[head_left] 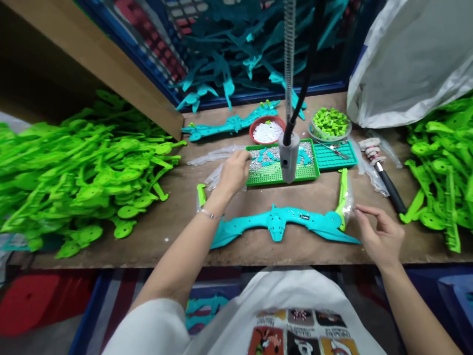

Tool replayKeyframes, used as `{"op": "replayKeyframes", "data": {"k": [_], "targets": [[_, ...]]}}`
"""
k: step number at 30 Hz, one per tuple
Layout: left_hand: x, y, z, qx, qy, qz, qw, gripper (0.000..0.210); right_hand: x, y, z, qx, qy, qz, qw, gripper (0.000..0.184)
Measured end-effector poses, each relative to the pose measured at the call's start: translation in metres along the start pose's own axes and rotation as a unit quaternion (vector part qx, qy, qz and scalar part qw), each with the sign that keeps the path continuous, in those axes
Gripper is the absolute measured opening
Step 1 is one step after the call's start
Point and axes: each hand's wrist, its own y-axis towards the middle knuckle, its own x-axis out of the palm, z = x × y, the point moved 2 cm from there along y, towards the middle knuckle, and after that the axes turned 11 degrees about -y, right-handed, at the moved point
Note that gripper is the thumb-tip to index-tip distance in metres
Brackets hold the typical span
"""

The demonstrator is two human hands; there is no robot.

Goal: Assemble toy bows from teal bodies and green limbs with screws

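A turquoise bow-shaped plastic part [276, 226] lies on the bench in front of me, with a lime-green arm [343, 197] standing up at its right end and another lime-green arm [201, 195] at its left. Clear plastic film [348, 204] hangs about the right arm. My left hand [235, 173] is at the left edge of a green tray [281, 176] of small metal pieces and turquoise bits, its fingers closed; what they hold is hidden. Beside the film, my right hand [382, 234] pinches thumb and forefinger together, on something too small to make out.
A grey-tipped driver [288, 158] hangs from a spring over the tray. Lime-green parts [84, 182] are heaped left and right. Behind stand a red bowl [254, 135] of white pieces, a tub of green pieces [331, 123] and a teal tray [336, 160]. A black-handled mallet [391, 190] lies right.
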Motion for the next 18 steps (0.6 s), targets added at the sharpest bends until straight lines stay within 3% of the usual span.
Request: {"op": "replayKeyframes", "data": {"k": [1, 2, 4, 7, 12, 18], "targets": [[-0.007, -0.013, 0.010, -0.007, -0.027, 0.031, 0.999, 0.018, 0.002, -0.002, 0.003, 0.014, 0.000, 0.022, 1.000, 0.019], [-0.010, -0.028, 0.023, -0.012, -0.057, 0.025, 0.998, 0.016, 0.005, -0.004, 0.006, 0.033, 0.002, 0.041, 0.999, 0.022], [-0.007, -0.058, 0.051, -0.023, -0.140, -0.039, 0.989, 0.014, 0.015, -0.007, 0.013, 0.075, 0.025, 0.051, 0.996, 0.030], [0.017, -0.088, 0.093, -0.020, -0.244, -0.142, 0.959, 0.014, 0.031, -0.010, 0.021, 0.112, 0.055, 0.036, 0.991, 0.040], [0.058, -0.078, 0.123, -0.010, -0.253, -0.217, 0.943, 0.010, 0.039, -0.011, 0.029, 0.112, 0.056, 0.020, 0.992, 0.039], [0.065, -0.067, 0.123, -0.049, -0.211, -0.274, 0.937, 0.015, 0.035, -0.010, 0.027, 0.080, 0.033, 0.022, 0.996, 0.036]]}}
